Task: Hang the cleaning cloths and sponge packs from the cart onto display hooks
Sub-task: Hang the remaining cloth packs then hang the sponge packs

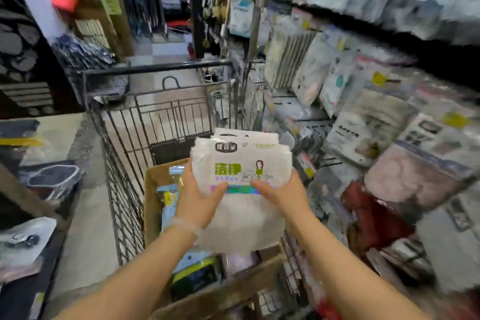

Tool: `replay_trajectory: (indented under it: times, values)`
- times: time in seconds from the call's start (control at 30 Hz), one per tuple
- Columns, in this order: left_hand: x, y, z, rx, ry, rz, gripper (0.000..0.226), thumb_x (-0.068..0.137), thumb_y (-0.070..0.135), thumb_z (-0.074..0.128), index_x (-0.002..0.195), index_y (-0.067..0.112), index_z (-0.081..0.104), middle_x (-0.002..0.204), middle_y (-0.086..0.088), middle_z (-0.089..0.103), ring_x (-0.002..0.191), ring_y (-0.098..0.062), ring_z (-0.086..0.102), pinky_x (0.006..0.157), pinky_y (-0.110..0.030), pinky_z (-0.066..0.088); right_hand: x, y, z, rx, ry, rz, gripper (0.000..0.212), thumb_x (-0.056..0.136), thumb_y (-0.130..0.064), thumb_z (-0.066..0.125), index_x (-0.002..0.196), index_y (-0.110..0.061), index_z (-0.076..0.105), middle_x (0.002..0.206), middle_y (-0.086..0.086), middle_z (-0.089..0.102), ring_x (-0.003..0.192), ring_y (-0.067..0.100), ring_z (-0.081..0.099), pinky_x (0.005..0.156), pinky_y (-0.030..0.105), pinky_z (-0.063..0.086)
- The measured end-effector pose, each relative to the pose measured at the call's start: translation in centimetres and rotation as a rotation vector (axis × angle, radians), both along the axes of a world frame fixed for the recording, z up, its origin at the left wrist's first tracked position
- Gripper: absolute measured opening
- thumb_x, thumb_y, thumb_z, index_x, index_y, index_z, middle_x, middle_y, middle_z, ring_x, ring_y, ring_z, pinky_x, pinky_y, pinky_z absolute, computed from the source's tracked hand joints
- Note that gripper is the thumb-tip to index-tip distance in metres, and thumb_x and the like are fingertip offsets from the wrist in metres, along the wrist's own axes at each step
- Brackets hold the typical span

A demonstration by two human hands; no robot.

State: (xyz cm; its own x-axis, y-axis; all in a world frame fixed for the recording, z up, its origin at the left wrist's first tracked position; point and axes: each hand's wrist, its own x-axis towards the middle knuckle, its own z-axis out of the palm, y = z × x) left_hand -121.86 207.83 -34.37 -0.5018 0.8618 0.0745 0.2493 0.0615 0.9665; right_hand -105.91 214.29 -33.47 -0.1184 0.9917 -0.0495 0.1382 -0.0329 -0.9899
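A dark wire shopping cart point(124, 163) stands in the aisle, and inside it sits a brown cardboard box point(153, 189) holding flat packets: light-blue ones point(168, 189) stand on edge just left of the left hand, and a black packet with a yellow-green band point(194, 275) lies below the left wrist.

Above the box, both hands hold up a stack of white plastic-wrapped cleaning cloth packs point(241, 176). The front pack carries a dark oval logo at its top with pale characters too blurred to read, large green Chinese characters on its left half, a small drawing of a figure in green on its right, and a shiny iridescent strip running between the two thumbs.

The left hand point(200, 197) clasps the stack's left edge, thumb laid across the front onto the strip and fingers wrapped behind; a clear band circles its wrist. The right hand point(283, 195) mirrors it on the right edge, thumb on the front. Both forearms reach forward from the bottom corners.

Right of the grip, hanging packaged goods point(363, 117) crowd the display racks, blurred, some with yellow tags.
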Motion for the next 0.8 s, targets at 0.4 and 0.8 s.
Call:
replay_trajectory:
  times: [0.4, 0.8]
  values:
    - [18.6, -12.8, 14.1, 0.313, -0.065, -0.431, 0.061, 0.077, 0.005, 0.072, 0.128, 0.018, 0.04, 0.117, 0.0, 0.056, 0.108, -0.014, 0.055, 0.091, -0.028, 0.044, 20.4, -19.7, 14.5, 0.333, 0.017, -0.28, 0.036, 0.069, 0.006, 0.077, 0.092, -0.02, 0.066, 0.076, -0.019, 0.074, 0.073, -0.005, 0.068, 0.06, 0.011, 0.051]
    - [36.6, -28.2, 16.2, 0.345, -0.236, -1.063, 0.054, 0.076, 0.002, 0.072, 0.118, 0.025, 0.047, 0.103, 0.02, 0.06, 0.088, 0.016, 0.06, 0.072, -0.002, 0.044, 34.9, -45.3, 17.4, 0.266, -0.165, -0.957, 0.051, 0.067, -0.012, 0.082, 0.113, -0.009, 0.06, 0.106, 0.006, 0.07, 0.097, 0.018, 0.067, 0.084, 0.035, 0.056]
